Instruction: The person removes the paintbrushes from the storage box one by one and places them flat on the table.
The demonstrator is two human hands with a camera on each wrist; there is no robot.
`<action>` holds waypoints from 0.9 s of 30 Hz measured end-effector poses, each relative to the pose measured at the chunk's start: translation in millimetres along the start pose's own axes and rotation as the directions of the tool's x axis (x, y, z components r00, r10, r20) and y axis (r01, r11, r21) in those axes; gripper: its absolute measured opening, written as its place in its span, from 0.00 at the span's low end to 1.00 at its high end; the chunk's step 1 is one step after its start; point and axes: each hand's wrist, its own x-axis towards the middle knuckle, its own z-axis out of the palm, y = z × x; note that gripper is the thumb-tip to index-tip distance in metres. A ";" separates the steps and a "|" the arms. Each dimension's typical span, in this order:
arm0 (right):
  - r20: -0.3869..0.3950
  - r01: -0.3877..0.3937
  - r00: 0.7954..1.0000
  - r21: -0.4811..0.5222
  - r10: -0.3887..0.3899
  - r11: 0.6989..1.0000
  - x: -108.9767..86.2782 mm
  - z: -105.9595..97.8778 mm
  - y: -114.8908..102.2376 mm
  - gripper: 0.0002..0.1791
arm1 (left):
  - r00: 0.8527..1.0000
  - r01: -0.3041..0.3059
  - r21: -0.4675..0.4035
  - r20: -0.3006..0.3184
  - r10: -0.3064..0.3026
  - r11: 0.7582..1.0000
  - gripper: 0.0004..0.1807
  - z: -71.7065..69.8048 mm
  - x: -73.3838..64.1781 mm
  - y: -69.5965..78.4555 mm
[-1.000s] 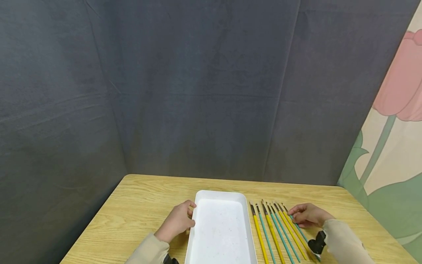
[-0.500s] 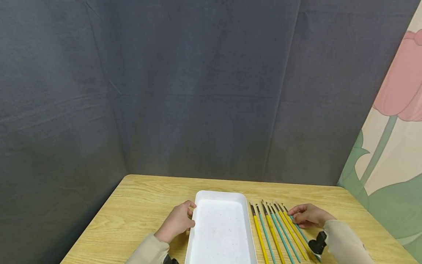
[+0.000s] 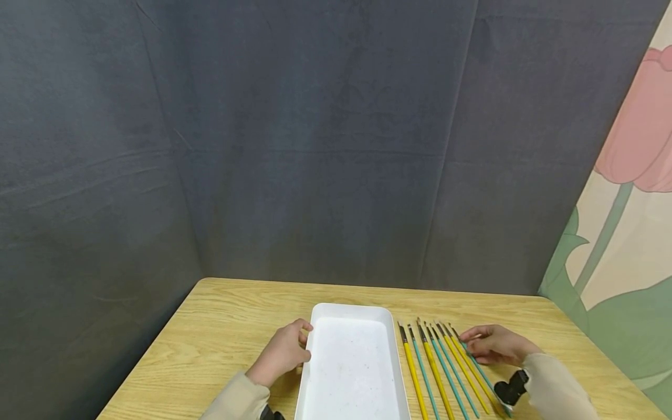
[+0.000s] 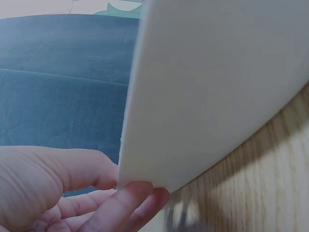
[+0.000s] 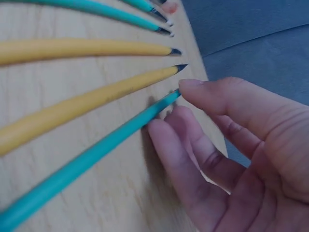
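Note:
My left hand (image 3: 283,352) holds the left rim of a white rectangular tray (image 3: 387,318). In the left wrist view, fingertips (image 4: 140,189) lie against the tray's outer wall (image 4: 207,96), with another digit at its edge. My right hand (image 3: 496,344) is at the outermost teal paintbrush (image 3: 480,368), to the right of the tray. Thumb and fingers pinch the brush near its bristle end, as the right wrist view shows of this teal paintbrush (image 5: 96,150); the bristles are hidden behind a fingertip. The brush lies slanted, low over the table.
Several yellow paintbrushes (image 3: 410,364) and teal paintbrushes (image 3: 425,373) lie fanned out between tray and right hand, bristles pointing away. All rest on a wooden table (image 3: 236,315). A dark grey curtain (image 3: 315,146) hangs behind; a flower-patterned wall hanging (image 3: 630,233) is at the right.
My right hand and wrist have shifted very slightly to the right. The left hand, tray and paintbrushes look the same.

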 end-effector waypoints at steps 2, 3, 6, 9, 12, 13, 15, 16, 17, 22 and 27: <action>0.001 0.005 1.000 0.017 -0.005 1.000 -2.1 -0.4 -1.0 0.17 | 1.000 0.008 -0.003 0.001 -0.008 1.000 0.28 -0.2 0.4 0.6; 0.002 0.011 1.000 0.024 -0.011 1.000 -3.0 -0.8 -1.4 0.17 | 1.000 0.013 -0.005 0.003 -0.013 1.000 0.29 -0.3 0.5 1.0; 0.003 0.025 1.000 0.054 -0.026 0.998 -4.9 -1.1 -3.1 0.17 | 1.000 0.021 -0.008 0.004 -0.021 1.000 0.29 -0.5 0.5 1.9; 0.008 0.030 1.000 0.071 -0.030 0.997 -5.8 -0.5 -4.3 0.16 | 1.000 0.017 -0.005 0.005 -0.017 1.000 0.29 -0.8 0.1 2.1; 0.005 0.029 1.000 0.072 -0.030 0.997 -6.3 0.8 -5.0 0.16 | 1.000 0.010 -0.007 0.005 -0.010 1.000 0.29 -1.1 -0.3 1.8; 0.003 0.030 1.000 0.069 -0.030 0.997 -6.7 1.1 -5.4 0.16 | 1.000 0.007 -0.007 0.004 -0.007 1.000 0.29 -1.1 -0.4 1.8; 0.002 0.031 1.000 0.066 -0.031 0.997 -7.3 1.6 -6.2 0.17 | 1.000 0.004 -0.009 0.003 -0.004 1.000 0.29 -1.1 -0.5 1.7; 0.002 0.030 1.000 0.068 -0.030 0.997 -7.6 1.8 -6.5 0.17 | 1.000 0.004 -0.009 0.003 -0.003 1.000 0.29 -1.1 -0.6 1.8; 0.003 0.032 0.999 0.068 -0.032 0.997 -7.7 2.0 -6.7 0.17 | 1.000 0.004 -0.010 0.002 -0.004 1.000 0.29 -1.1 -0.6 1.8; 0.009 0.039 0.999 0.064 -0.039 0.997 -7.6 2.9 -6.9 0.16 | 1.000 0.004 -0.003 -0.001 -0.004 1.000 0.29 -0.6 -0.3 1.4; 0.028 0.055 0.998 0.046 -0.056 0.997 -6.0 3.8 -9.1 0.17 | 1.000 0.003 0.001 -0.003 -0.003 1.000 0.29 -0.3 0.2 1.2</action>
